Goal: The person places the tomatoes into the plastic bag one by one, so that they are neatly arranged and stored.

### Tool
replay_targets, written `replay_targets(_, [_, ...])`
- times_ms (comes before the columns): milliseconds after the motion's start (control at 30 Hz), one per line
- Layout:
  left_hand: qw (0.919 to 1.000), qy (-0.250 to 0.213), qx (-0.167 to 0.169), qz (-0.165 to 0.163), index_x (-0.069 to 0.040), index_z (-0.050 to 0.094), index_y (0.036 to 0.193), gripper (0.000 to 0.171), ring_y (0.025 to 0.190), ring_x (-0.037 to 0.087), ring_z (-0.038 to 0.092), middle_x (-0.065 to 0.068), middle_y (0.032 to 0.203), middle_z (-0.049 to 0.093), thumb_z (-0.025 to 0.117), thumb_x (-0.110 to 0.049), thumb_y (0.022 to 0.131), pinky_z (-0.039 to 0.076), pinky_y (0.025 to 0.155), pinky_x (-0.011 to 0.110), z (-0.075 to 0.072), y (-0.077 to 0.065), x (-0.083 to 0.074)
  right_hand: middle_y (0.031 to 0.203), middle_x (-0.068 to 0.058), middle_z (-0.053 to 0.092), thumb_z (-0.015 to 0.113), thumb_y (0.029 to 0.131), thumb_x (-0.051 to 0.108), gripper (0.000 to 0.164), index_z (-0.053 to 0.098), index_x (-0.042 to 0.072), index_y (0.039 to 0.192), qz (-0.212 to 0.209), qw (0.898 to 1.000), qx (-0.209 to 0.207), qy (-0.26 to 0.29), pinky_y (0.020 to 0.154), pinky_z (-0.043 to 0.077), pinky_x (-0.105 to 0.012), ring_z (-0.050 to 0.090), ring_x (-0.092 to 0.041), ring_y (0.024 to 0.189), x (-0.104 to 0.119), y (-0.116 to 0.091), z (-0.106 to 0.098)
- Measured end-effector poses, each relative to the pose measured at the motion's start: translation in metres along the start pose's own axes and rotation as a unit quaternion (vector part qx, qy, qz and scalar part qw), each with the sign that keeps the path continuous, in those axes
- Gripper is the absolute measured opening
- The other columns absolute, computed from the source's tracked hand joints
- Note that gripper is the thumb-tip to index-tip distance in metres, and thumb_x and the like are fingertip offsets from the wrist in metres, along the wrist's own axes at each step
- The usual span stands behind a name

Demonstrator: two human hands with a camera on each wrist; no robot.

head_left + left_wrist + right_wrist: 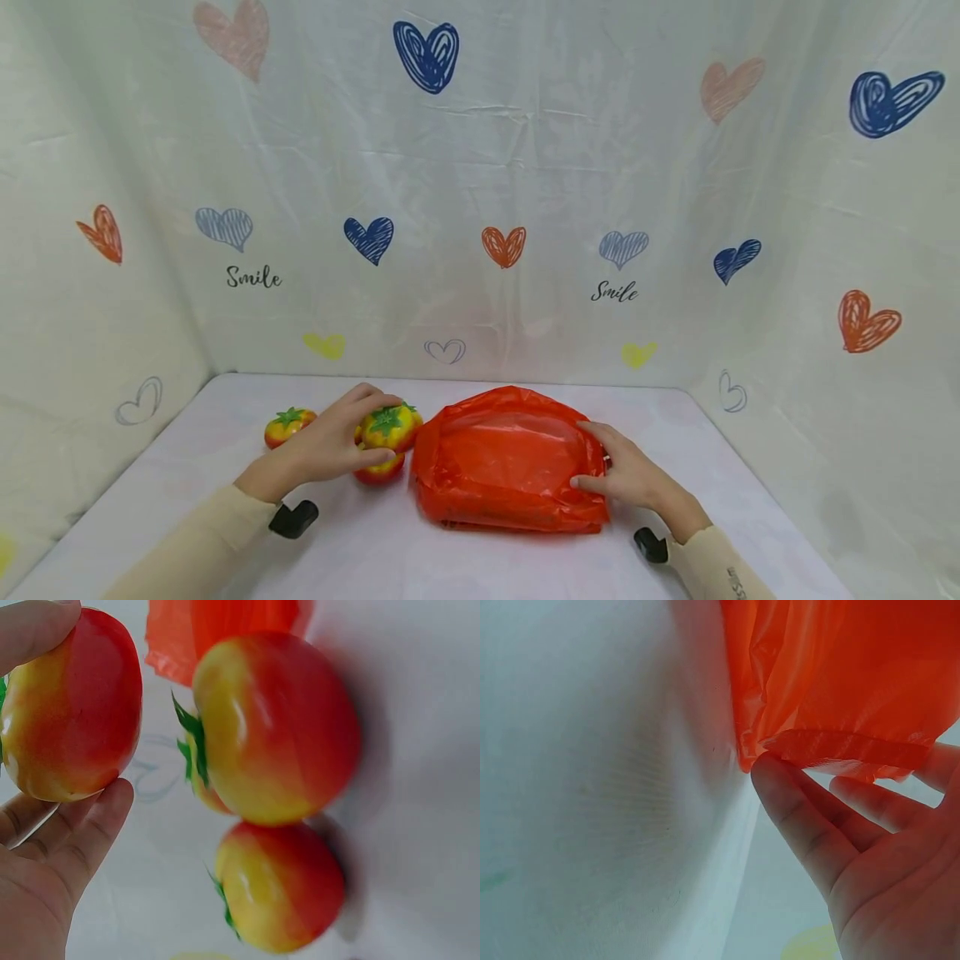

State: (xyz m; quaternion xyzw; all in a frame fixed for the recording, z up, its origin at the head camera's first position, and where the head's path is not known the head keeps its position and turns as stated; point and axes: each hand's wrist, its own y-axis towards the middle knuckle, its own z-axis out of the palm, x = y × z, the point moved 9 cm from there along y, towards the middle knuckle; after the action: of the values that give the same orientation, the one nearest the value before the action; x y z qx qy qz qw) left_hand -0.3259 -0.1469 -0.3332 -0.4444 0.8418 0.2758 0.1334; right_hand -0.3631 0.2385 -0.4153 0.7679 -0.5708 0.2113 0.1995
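Gripping a red-and-yellow tomato (388, 427) in the left hand (322, 442), clamped between thumb and fingers, green leaves on top. Holding it clear of the table (352, 554), just left of the red plastic bag (510, 458). Touching the right end of that bag with the right hand (633, 471), thumb and fingers spread well apart along the plastic. Find the bag between both hands, crumpled and glossy, lying toward the far edge of the table and well in from its left and right edges.

Below the held fruit, see a near tomato (380, 473) resting on the table. Behind that one, find a half-hidden tomato (415, 414) close to the left end of the bag. Farther over, toward the far left corner of the table, see an outer tomato (282, 430), partly covered by the left hand in the head view.

Wearing a left cream sleeve (191, 542) and a right cream sleeve (716, 567), the latter with dark lettering, plus a black device at each wrist. Beyond the far edge, see a white backdrop (480, 317) printed with blue, orange, pink and yellow hearts, and twice with "Smile"
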Motion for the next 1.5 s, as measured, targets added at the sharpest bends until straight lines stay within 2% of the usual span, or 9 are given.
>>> replay_targets(200, [0.9998,-0.006,0.012,0.016,-0.024,0.055,0.130,0.059,0.105,0.013,0.050,-0.006,0.118,0.047,0.079,-0.033,0.077,0.053,0.082,0.032,0.008,0.013,-0.014,0.143,-0.003,0.040,0.081,0.066,0.048,0.095,0.036,0.023,0.146,0.010,1.000,0.006,0.008,0.088,0.050,-0.052,0.040,-0.028,0.126,-0.001,0.001,0.002])
replay_targets(433, [0.9988,-0.015,0.028,0.038,-0.026,0.054,0.130,0.057,0.106,0.012,0.048,-0.007,0.120,0.045,0.077,-0.037,0.079,0.051,0.086,0.032,0.020,0.028,-0.031,0.141,-0.002,0.042,0.081,0.068,0.047,0.093,0.037,0.022,0.146,-0.007,1.000,0.001,0.002,0.093,0.046,-0.053,0.042,-0.026,0.125,0.000,0.002,0.002])
replay_targets(733, [0.9962,-0.047,0.056,0.047,-0.030,0.053,0.130,0.058,0.108,0.008,0.047,-0.011,0.121,0.043,0.078,-0.038,0.078,0.049,0.089,0.029,0.039,0.050,-0.049,0.142,-0.002,0.041,0.081,0.067,0.048,0.094,0.036,0.023,0.146,-0.003,1.000,0.010,0.006,0.089,0.049,-0.052,0.041,-0.027,0.125,-0.001,0.006,0.006])
replay_targets(1067, [0.9933,-0.031,0.095,0.058,-0.028,0.052,0.131,0.057,0.106,0.008,0.046,-0.010,0.119,0.044,0.076,-0.037,0.080,0.048,0.086,0.025,0.062,0.077,-0.070,0.141,-0.002,0.042,0.080,0.068,0.048,0.093,0.037,0.022,0.146,0.001,1.000,0.010,0.007,0.090,0.048,-0.052,0.041,-0.027,0.125,-0.002,0.001,0.005])
replay_targets(1300, [0.9906,-0.013,0.113,0.075,-0.027,0.053,0.130,0.056,0.104,0.009,0.048,-0.009,0.120,0.046,0.075,-0.041,0.080,0.048,0.086,0.025,0.072,0.094,-0.082,0.142,-0.003,0.041,0.080,0.068,0.050,0.092,0.037,0.023,0.145,0.005,1.000,0.010,0.010,0.090,0.048,-0.053,0.041,-0.028,0.126,-0.004,0.003,0.004])
replay_targets(1500, [0.9891,-0.010,0.130,0.068,-0.029,0.053,0.129,0.056,0.103,0.008,0.048,-0.010,0.118,0.047,0.075,-0.042,0.079,0.047,0.087,0.023,0.081,0.108,-0.088,0.143,-0.004,0.041,0.080,0.068,0.049,0.092,0.037,0.023,0.145,0.011,1.000,0.013,0.013,0.090,0.048,-0.054,0.041,-0.030,0.126,-0.005,0.003,0.004])
